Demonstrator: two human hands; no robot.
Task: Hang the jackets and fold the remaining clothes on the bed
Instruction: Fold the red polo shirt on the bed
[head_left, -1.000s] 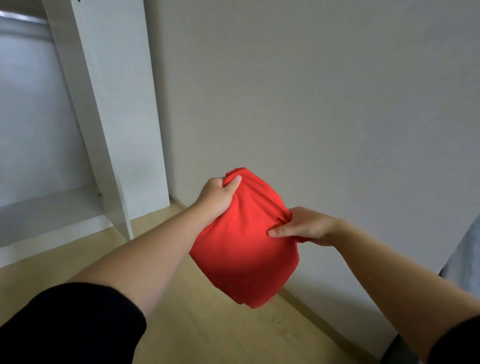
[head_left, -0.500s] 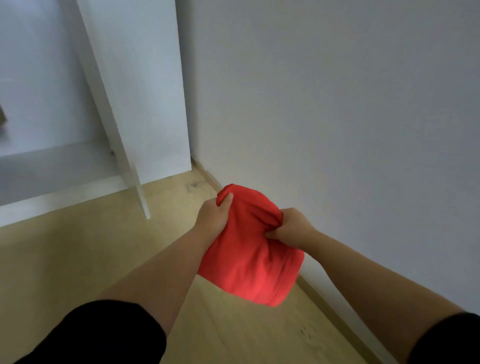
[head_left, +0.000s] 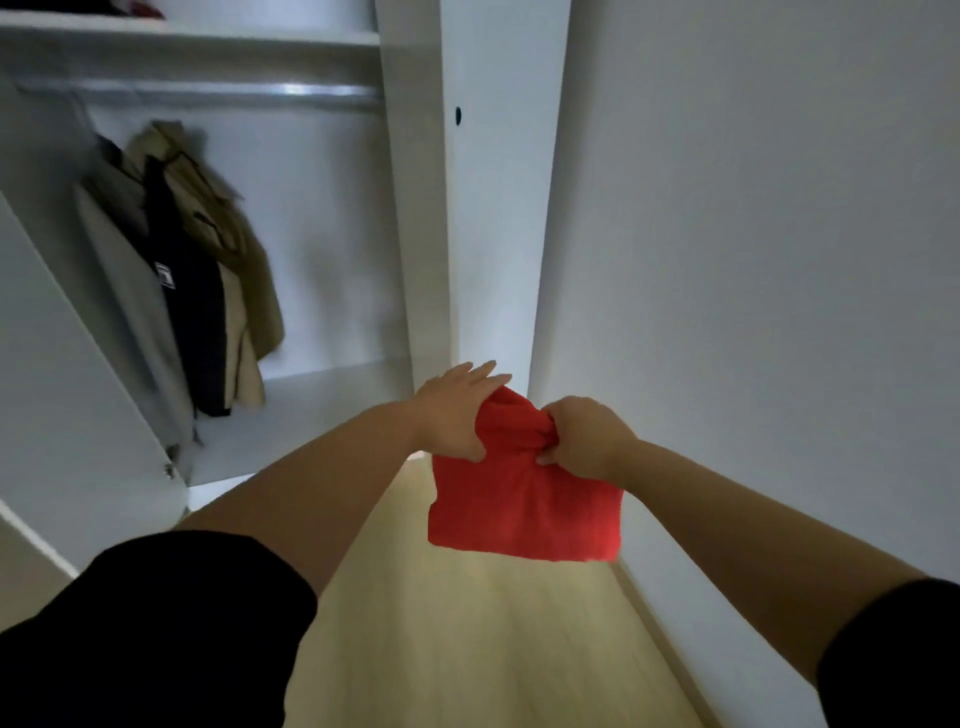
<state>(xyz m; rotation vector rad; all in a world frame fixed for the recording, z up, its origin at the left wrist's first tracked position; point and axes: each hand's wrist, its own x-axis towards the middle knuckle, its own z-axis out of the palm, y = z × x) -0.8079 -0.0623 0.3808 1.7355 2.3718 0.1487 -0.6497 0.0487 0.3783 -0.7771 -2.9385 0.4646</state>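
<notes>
**Head view, in front of the open wardrobe.** I hold a folded red garment (head_left: 524, 509) in the lower middle of the frame, in the air above the wooden floor (head_left: 467, 649) and touching nothing else.

- **Left hand:** My left hand (head_left: 457, 415) pinches the garment's upper left edge. The thumb is on the near face and the fingers (head_left: 480, 371) lie straight over the far side.
- **Right hand:** My right hand (head_left: 587, 439) is clenched on a bunched fold at the upper right. The cloth hangs below both hands as a roughly square packet.
- **Wardrobe:** At the left of the frame, three jackets (head_left: 192, 291) (pale grey, dark and tan) hang from the rail (head_left: 208, 93). A shelf (head_left: 208, 31) runs above the rail, and the wardrobe's base (head_left: 322, 410) lies below the jackets.
- **Surroundings:** The wardrobe's white side panel (head_left: 493, 208) stands directly behind my hands, and a plain wall (head_left: 753, 260) fills the right of the frame. The bed is out of view, so I cannot tell what remains on it.

**Step in hand, as I judge it.** The hanging looks done for these three jackets. I am carrying a folded piece to be put away.

**Next move.** The packet has to go to a flat place, probably the base or the shelf. It should be supported from beneath so the fold does not drop open. My right hand's bunched grip is likely to leave a crease, so the cloth should be smoothed flat once it is set down.
</notes>
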